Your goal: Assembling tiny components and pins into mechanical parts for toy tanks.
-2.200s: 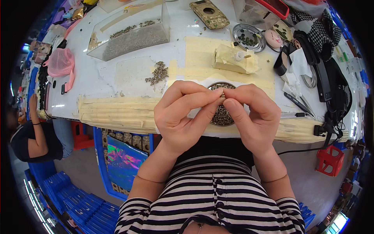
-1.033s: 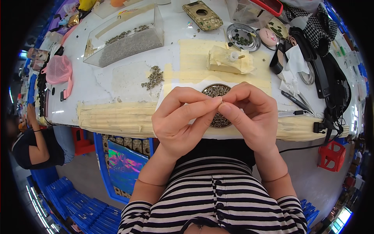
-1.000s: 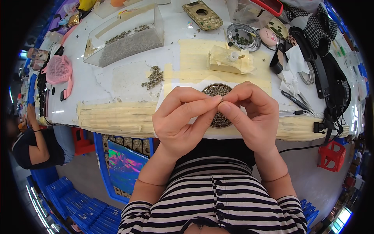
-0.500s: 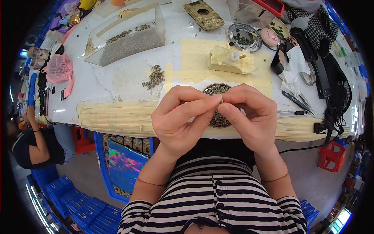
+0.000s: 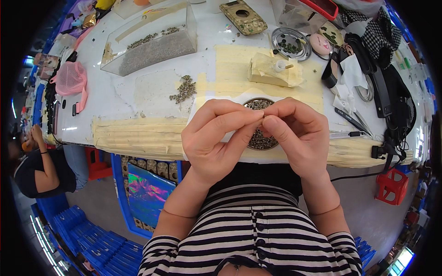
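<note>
Both hands meet fingertip to fingertip at the table's front edge. My left hand (image 5: 216, 133) is closed in a pinch, thumb against forefinger. My right hand (image 5: 299, 131) pinches at the same spot. Whatever sits between the fingertips is too small to name. Right beneath them stands a round dish (image 5: 261, 143) full of small grey-brown bits, partly covered by my hands. A loose pile of similar bits (image 5: 184, 89) lies to the left, beyond my left hand.
Farther back are a clear bin (image 5: 156, 53) of grey granules, a camouflage-patterned case (image 5: 243, 17), a tape-wrapped block (image 5: 271, 70) and a round metal tray (image 5: 291, 44). Tweezers (image 5: 352, 120) and black straps lie right. A pink mesh pouch (image 5: 70, 80) sits left. A blue crate (image 5: 120, 193) stands below the table.
The pinched fingertips have shifted very slightly, and the right thumb has moved a little. The whole view has moved slightly. Both hands stay together above the dish.
</note>
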Demonstrator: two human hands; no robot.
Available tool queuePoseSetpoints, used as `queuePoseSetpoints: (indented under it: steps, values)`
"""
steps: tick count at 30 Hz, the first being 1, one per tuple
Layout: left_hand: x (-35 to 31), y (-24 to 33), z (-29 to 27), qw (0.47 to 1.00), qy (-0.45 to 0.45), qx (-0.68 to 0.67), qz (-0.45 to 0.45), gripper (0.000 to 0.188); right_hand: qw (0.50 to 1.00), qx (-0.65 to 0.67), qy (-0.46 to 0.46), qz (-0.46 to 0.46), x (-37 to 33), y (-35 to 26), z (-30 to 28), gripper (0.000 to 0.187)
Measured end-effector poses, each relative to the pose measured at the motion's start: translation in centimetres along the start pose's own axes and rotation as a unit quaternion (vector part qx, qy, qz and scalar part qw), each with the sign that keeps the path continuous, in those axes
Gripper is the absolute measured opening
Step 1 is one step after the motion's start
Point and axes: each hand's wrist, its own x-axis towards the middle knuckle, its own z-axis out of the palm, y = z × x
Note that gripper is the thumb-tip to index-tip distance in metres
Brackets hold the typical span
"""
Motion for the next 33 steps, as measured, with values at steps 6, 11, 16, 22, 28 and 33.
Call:
queuePoseSetpoints:
  steps: [6, 11, 16, 22, 28, 33]
  values:
    - [-0.3, 0.1, 0.1, 1.000, 0.000, 0.006, 0.008, 0.025, 0.967, -0.187, 0.068, -0.157, 0.7, 0.6, -0.1, 0.015]
    - [0.0, 0.0, 0.2, 0.997, -0.021, -0.053, -0.053, 0.023, 0.871, -0.338, 0.104, -0.342, 1.2, 1.0, 0.2, 0.024]
    - [-0.1, -0.1, -0.5, 0.972, -0.040, -0.184, -0.137, 0.019, 0.847, -0.365, 0.098, -0.373, 1.1, 1.2, 0.5, 0.030]
    - [-0.3, -0.6, -0.5, 0.938, -0.022, -0.288, -0.194, 0.018, 0.804, -0.416, 0.076, -0.418, 1.2, 1.7, 0.7, 0.042]
    - [-0.4, -0.9, -0.7, 0.917, -0.020, -0.331, -0.219, 0.016, 0.802, -0.415, 0.069, -0.423, 1.3, 1.5, 0.8, 0.044]
    - [-0.3, -0.8, -0.7, 0.890, -0.012, -0.386, -0.242, 0.014, 0.809, -0.397, 0.074, -0.428, 1.2, 1.7, 0.8, 0.036]
